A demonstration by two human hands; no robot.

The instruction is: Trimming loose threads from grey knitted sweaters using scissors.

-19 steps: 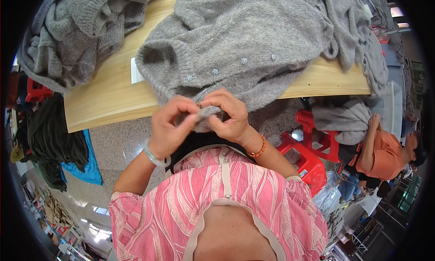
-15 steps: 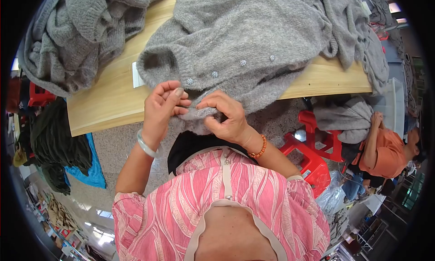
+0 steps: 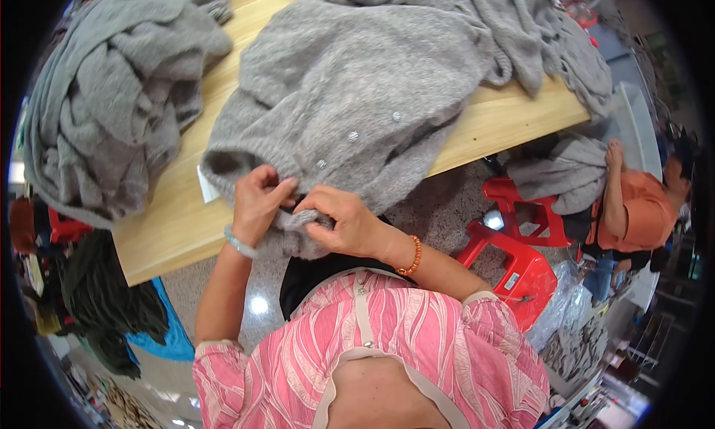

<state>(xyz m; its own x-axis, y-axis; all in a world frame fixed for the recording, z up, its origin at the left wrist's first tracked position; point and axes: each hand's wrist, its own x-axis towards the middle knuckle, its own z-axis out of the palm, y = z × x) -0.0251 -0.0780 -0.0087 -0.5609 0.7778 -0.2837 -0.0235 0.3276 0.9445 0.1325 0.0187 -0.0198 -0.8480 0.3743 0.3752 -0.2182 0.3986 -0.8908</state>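
A grey knit cardigan with sparkling round buttons lies over the table's near edge, its ribbed end open toward the left. My left hand, with a pale bangle on the wrist, pinches the cardigan's front edge near its ribbed end. Close beside it, my right hand, wearing an orange bead bracelet, grips the opposite front edge with curled fingers. The two fingertip groups almost meet. Whatever lies between the left fingertips is hidden.
Another heap of grey knitwear rests on the wooden table at the left. More grey knits lie far right. Red plastic stools stand right of me. A person in orange handles grey knitwear there. Dark garments hang at the left.
My left fingers have come from above the edge onto the cardigan. Both hands and the cardigan sit lower in the picture, and the whole view has shifted. My right hand keeps its hold.
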